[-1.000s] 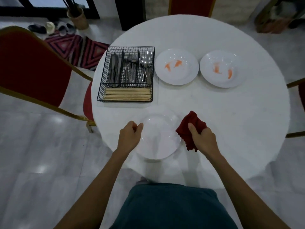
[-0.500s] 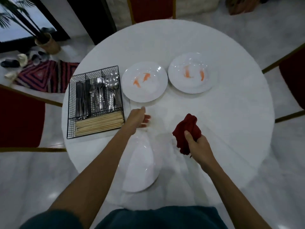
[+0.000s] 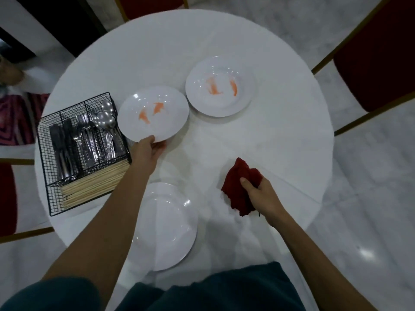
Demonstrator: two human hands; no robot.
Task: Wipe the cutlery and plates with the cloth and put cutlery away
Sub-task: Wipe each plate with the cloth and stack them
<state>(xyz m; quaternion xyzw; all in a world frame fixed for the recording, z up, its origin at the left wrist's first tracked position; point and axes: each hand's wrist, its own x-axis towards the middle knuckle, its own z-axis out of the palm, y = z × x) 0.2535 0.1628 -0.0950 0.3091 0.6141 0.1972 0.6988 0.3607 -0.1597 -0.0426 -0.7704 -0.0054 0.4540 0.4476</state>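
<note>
A round white table [image 3: 258, 135] carries everything, with a red-upholstered chair [image 3: 381, 55] beyond its far right edge. At the left edge sits a black wire cutlery basket [image 3: 48, 171]. Its far compartments hold knives [image 3: 59, 142], forks [image 3: 86, 140] and spoons [image 3: 105, 120], and its near one holds a row of wooden chopsticks [image 3: 94, 187]. A clean white plate [image 3: 170, 225] lies at the near edge, partly under the left forearm. A plate with two orange smears [image 3: 157, 122] is just beside the basket, its left rim overlapping the basket's far right corner in this view. A second orange-smeared plate [image 3: 220, 102] lies just beyond it, toward the table's middle. The left hand [image 3: 147, 151] grips the first smeared plate's near rim, thumb on top and fingers underneath. The right hand [image 3: 262, 198] is curled round a crumpled dark red cloth [image 3: 235, 187], held over the table's near right part.
</note>
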